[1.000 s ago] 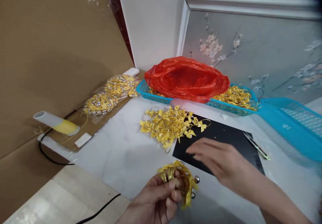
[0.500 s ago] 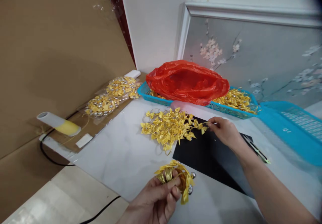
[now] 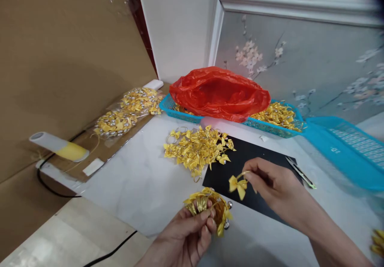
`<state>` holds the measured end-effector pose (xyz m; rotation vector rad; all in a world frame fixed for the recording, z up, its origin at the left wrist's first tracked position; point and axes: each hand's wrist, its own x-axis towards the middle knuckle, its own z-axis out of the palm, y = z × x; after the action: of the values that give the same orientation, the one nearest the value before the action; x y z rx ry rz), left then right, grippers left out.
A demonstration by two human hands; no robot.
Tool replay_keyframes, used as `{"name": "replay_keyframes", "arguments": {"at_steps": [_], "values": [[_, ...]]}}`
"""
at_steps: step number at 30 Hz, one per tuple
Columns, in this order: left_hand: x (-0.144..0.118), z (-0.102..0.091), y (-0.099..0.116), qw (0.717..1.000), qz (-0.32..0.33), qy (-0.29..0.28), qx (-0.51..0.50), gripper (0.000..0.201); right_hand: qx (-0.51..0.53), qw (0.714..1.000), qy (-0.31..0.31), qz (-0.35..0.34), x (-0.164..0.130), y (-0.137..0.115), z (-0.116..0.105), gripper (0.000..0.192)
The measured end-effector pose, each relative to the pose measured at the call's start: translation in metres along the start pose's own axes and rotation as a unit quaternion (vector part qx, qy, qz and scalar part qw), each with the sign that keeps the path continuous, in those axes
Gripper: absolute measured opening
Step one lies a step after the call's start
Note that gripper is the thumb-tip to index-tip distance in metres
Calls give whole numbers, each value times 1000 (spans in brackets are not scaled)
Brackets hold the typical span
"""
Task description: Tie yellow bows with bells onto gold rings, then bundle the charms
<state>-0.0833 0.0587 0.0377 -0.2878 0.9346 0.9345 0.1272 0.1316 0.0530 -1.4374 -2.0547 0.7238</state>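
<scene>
Low in the head view, my left hand [image 3: 190,233] is closed round a bundle of gold cord loops with yellow ribbon bows [image 3: 220,209]; small silver bells [image 3: 227,223] hang at its right side. My right hand [image 3: 270,183] pinches the gold cord of a single yellow ribbon bow [image 3: 238,185], held in the air over the black mat [image 3: 249,155]. Beyond both hands lies a loose pile of yellow ribbon bows [image 3: 195,149] on cords, partly on the white tabletop [image 3: 135,179] and partly on the mat.
At the back stands a blue basket [image 3: 196,118] of bows with a red plastic bag [image 3: 222,95] over it. Another blue basket [image 3: 327,155] is at right. Thread snips [image 3: 301,173] lie by the mat. Bagged bows [image 3: 117,123] and a yellow-white cylinder [image 3: 60,146] sit left.
My right hand has drawn one bow out of the pile, toward me and nearer the left hand. The left hand keeps its bundle almost still. The view has shifted slightly.
</scene>
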Motion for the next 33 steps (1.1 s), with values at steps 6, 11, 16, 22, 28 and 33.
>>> {"name": "replay_keyframes", "arguments": {"at_steps": [6, 11, 16, 22, 28, 33], "values": [[3, -2, -1, 999, 16, -34, -14, 12, 18, 996, 38, -74, -16, -32, 23, 16], [5, -2, -1, 997, 31, -71, -8, 9, 48, 992, -31, -109, -41, -32, 56, 22], [7, -6, -4, 996, 28, -88, -2, 18, -45, 986, 16, -159, -55, -23, 73, 38], [6, -10, -6, 995, 11, -87, -44, 17, -194, 954, 32, -227, -54, -28, 69, 39], [4, -11, -2, 996, 3, -67, -65, 15, -184, 940, 35, -285, -47, -29, 67, 36], [3, -9, 2, 996, 16, -59, -64, 8, -103, 948, 37, -299, -44, -27, 63, 31]]}}
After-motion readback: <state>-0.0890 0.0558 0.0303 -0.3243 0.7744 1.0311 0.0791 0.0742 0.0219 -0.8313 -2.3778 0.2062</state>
